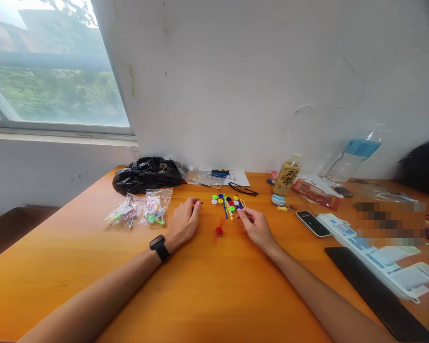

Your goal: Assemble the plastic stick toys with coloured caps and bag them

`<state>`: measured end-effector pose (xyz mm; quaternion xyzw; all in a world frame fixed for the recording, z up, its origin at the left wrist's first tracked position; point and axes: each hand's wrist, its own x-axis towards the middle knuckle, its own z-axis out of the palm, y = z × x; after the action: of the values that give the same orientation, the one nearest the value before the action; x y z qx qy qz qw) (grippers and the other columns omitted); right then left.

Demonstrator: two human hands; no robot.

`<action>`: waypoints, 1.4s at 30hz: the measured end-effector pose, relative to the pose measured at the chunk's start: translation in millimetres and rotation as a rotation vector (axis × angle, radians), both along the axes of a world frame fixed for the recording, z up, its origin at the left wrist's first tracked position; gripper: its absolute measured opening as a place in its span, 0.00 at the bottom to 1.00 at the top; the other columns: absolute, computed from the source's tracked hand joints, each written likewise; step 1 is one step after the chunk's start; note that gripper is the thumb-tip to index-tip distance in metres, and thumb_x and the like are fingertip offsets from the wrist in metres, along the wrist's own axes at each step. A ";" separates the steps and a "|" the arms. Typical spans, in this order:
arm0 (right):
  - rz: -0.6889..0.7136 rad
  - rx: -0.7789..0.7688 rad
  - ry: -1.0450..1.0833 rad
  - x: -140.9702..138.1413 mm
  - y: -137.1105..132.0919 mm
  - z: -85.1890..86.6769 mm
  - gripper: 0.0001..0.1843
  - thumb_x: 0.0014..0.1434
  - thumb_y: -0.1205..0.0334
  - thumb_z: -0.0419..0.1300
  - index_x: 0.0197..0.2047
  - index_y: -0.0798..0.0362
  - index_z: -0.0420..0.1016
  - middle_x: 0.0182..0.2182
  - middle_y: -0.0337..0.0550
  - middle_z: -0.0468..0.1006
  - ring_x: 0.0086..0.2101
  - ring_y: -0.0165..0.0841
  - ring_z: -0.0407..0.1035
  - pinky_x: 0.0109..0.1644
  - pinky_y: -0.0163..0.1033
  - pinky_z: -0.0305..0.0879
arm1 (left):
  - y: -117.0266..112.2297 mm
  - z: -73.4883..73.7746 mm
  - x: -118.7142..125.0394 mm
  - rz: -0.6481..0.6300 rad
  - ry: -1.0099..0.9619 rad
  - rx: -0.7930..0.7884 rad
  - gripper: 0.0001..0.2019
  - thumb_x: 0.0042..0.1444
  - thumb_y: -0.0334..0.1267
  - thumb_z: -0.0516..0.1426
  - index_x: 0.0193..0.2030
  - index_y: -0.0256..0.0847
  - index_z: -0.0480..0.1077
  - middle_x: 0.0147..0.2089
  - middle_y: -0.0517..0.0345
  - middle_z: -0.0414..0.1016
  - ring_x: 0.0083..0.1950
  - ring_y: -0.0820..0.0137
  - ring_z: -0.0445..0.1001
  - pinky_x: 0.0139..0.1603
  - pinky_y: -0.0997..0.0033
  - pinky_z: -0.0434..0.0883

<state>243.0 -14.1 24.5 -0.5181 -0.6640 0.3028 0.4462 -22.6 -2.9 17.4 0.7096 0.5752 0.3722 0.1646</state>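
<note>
A small red disc-shaped piece (219,231) stands on the table between my hands, with a faint reddish blur around it, like a spinning top. My left hand (184,220) rests on the wood to its left, fingers closed; a tiny dark bit shows at the fingertips, too small to name. To the right, my right hand (256,226) has thumb and forefinger pinched together beside the coloured pieces; anything between them is hidden. Behind the red piece lie several round coloured discs (214,202) and thin yellow and blue plastic sticks (226,207).
Two clear bags of plastic parts (153,209) lie left, before a black plastic bag (146,174). Behind are black glasses (243,189). Rightward stand a drink bottle (287,175) and a small round tub (278,200), near a black-screened device (312,224) and a power strip (364,252).
</note>
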 end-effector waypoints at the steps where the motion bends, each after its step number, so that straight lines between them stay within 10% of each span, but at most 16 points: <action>1: 0.004 -0.001 -0.003 -0.1 -0.1 -0.4 0.26 0.67 0.38 0.56 0.31 0.52 0.73 0.20 0.36 0.66 0.22 0.31 0.60 0.28 0.37 0.54 | -0.4 -0.7 0.3 -0.016 -0.010 0.004 0.20 0.76 0.54 0.42 0.56 0.46 0.68 0.55 0.50 0.80 0.57 0.57 0.77 0.58 0.54 0.69; 12: 0.045 0.019 -0.040 -3.9 -2.6 -3.3 0.25 0.69 0.41 0.56 0.32 0.53 0.74 0.21 0.35 0.64 0.24 0.30 0.57 0.29 0.36 0.53 | -22.1 11.9 7.9 -0.474 0.162 0.159 0.28 0.69 0.58 0.56 0.69 0.47 0.62 0.65 0.46 0.72 0.64 0.53 0.71 0.66 0.51 0.67; 42: 0.076 0.103 -0.116 -5.9 -8.3 -5.9 0.22 0.72 0.45 0.54 0.33 0.51 0.75 0.24 0.38 0.71 0.26 0.33 0.62 0.31 0.37 0.56 | -28.3 19.4 12.9 -0.696 0.378 0.266 0.32 0.60 0.59 0.62 0.69 0.55 0.68 0.73 0.52 0.67 0.73 0.46 0.62 0.74 0.41 0.56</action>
<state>237.1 -22.5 18.6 -0.4853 -0.7227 0.2545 0.4213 -9.7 -31.2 36.8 0.9326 0.2681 0.2284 0.0790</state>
